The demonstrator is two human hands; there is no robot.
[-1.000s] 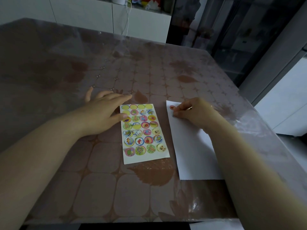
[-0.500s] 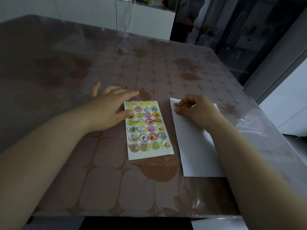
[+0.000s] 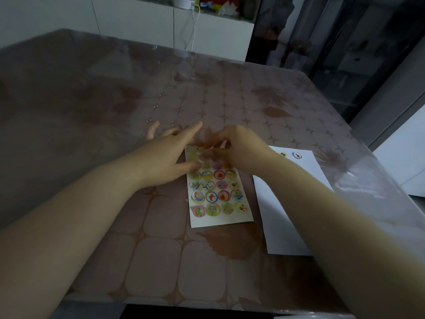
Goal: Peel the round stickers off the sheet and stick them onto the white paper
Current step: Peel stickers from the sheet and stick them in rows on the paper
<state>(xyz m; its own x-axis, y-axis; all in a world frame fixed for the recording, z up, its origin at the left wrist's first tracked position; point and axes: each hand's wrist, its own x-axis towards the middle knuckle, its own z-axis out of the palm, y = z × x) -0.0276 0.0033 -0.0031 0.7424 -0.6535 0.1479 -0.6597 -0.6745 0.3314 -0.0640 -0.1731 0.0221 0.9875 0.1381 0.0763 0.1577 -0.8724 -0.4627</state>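
Note:
The sticker sheet (image 3: 218, 199) lies flat on the table with several rows of colourful round stickers. Right of it lies the white paper (image 3: 276, 215), which carries a blue-rimmed sticker (image 3: 297, 155) and a greenish sticker (image 3: 282, 154) near its far edge. My left hand (image 3: 167, 157) rests with spread fingers on the sheet's upper left part, thumb on the stickers. My right hand (image 3: 239, 148) is over the sheet's top rows with bent fingers. Its fingertips are blurred, so I cannot see whether they pinch anything. My right forearm hides part of the paper.
The table (image 3: 161, 261) has a brown leaf-patterned cloth under a clear plastic cover. Its right edge (image 3: 379, 180) runs close to the paper. White cabinets (image 3: 138, 21) with a hanging cable (image 3: 194, 26) stand behind the table, beside a dark glass door (image 3: 345, 54).
My right hand has left the white paper's top left corner and moved left onto the top rows of the sticker sheet. My left hand has stayed on the sheet.

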